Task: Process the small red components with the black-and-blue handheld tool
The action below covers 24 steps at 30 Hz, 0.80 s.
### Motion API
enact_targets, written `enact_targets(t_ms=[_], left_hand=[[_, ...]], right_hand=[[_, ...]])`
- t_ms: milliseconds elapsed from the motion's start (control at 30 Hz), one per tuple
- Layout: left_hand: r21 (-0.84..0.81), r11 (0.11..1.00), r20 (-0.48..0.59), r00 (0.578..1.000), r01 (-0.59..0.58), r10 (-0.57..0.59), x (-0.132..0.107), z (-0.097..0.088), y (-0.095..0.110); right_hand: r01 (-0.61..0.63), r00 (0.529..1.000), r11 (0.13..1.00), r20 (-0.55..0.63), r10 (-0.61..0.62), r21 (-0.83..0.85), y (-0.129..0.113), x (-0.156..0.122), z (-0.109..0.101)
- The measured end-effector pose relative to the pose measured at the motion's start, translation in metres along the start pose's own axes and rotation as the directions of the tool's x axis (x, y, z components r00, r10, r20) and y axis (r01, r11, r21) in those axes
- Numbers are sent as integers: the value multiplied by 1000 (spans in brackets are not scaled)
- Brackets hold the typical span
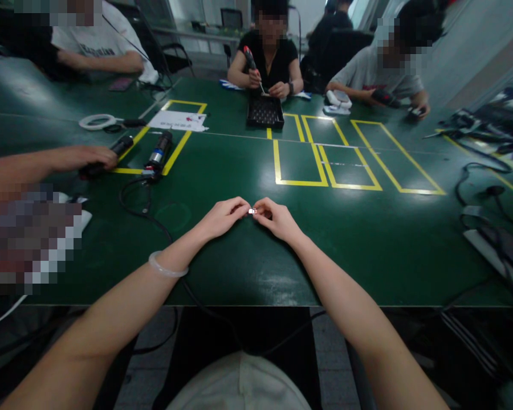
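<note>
A tiny white piece with reddish marks is pinched between the fingertips of both my hands, just above the green table. It is too small to name. My left hand is closed on its left side, with a pale bangle around the wrist. From the right, my right hand grips the same piece with thumb and fingers curled. Much of it is hidden by the fingers.
Left of me a neighbour's hand rests on a dark tool, beside a black cylindrical tool with a cable. Yellow tape frames mark the table. Across it, a person works over a black tray. Cables and a power strip lie right.
</note>
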<state>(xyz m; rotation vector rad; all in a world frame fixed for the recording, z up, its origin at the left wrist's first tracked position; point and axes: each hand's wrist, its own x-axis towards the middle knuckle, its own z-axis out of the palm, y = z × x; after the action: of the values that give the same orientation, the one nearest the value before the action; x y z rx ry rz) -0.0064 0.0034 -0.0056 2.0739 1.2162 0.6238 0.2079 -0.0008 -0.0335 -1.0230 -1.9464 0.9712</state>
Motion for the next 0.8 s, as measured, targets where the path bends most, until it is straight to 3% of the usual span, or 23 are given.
enact_targets(t_ms=[133,233,300,367,433,533,633,700,800], left_hand=[[68,998,-83,996,12,-6,10,-20,-13],[188,976,-220,973,111,-69,25,-56,-32],[263,936,-364,922,234,-128,33,-86,-52],[300,876,-520,835,377,-181,37,-117,-77],[320,809,-587,773,493,-239,35,-145,-105],[307,744,-555,747,593,-367,30,-177,-143],[336,683,-441,749,648,-494,27,-193,-166],[403,669,-390,779,624,-491,27,-196,-172],[502,631,-403,806,591,-434,26,-191,-172]], right_hand=[[-8,1000,1000,-10,8,-1,2,0,0],[0,1000,1000,-6,0,-12,2,0,-1],[1,1000,1000,-3,-1,-22,1,-1,-1],[-4,1000,1000,2,4,-24,1,-1,-1],[-6,1000,1000,6,6,-18,0,0,-1],[2,1000,1000,10,-1,-19,0,0,0],[-1,1000,999,18,2,-37,-1,0,0],[-6,1000,999,19,7,-45,-2,1,-1],[-11,1000,999,24,12,-44,-2,1,0]])
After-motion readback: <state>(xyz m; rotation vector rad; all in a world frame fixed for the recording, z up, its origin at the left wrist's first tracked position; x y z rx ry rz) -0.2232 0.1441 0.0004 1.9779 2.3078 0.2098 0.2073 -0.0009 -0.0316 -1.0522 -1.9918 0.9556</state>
